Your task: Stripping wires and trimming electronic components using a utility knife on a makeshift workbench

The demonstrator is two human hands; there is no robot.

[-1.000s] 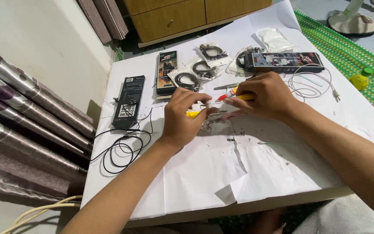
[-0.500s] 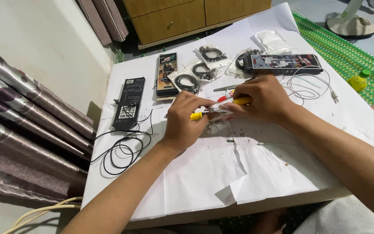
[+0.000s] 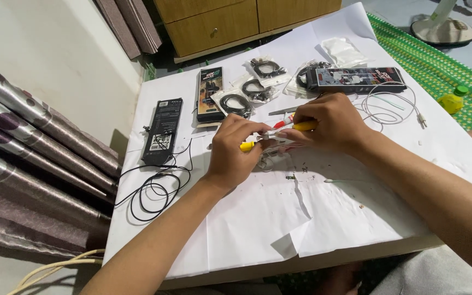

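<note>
Both hands meet mid-table over white paper (image 3: pixel 301 218). Left hand (image 3: pixel 235 155) pinches a yellow-handled tool (image 3: pixel 247 146); right hand (image 3: pixel 329 123) fingers close on another yellow handle (image 3: pixel 305 125). Coiled black cable (image 3: pixel 154 191) lies left.

Nearest the person, the white paper sheet (image 3: pixel 279 229) lies bare between the two forearms, so a hand could slide in there freely. On the far side it is crowded: black boxes (image 3: pixel 210 94), bagged cable coils (image 3: pixel 253 90) and a long dark box (image 3: pixel 356 79) stand in a row. A loose black cable (image 3: pixel 154 191) sprawls over the left edge (beside the curtain), and a white cable (image 3: pixel 389 106) loops at right.
</note>
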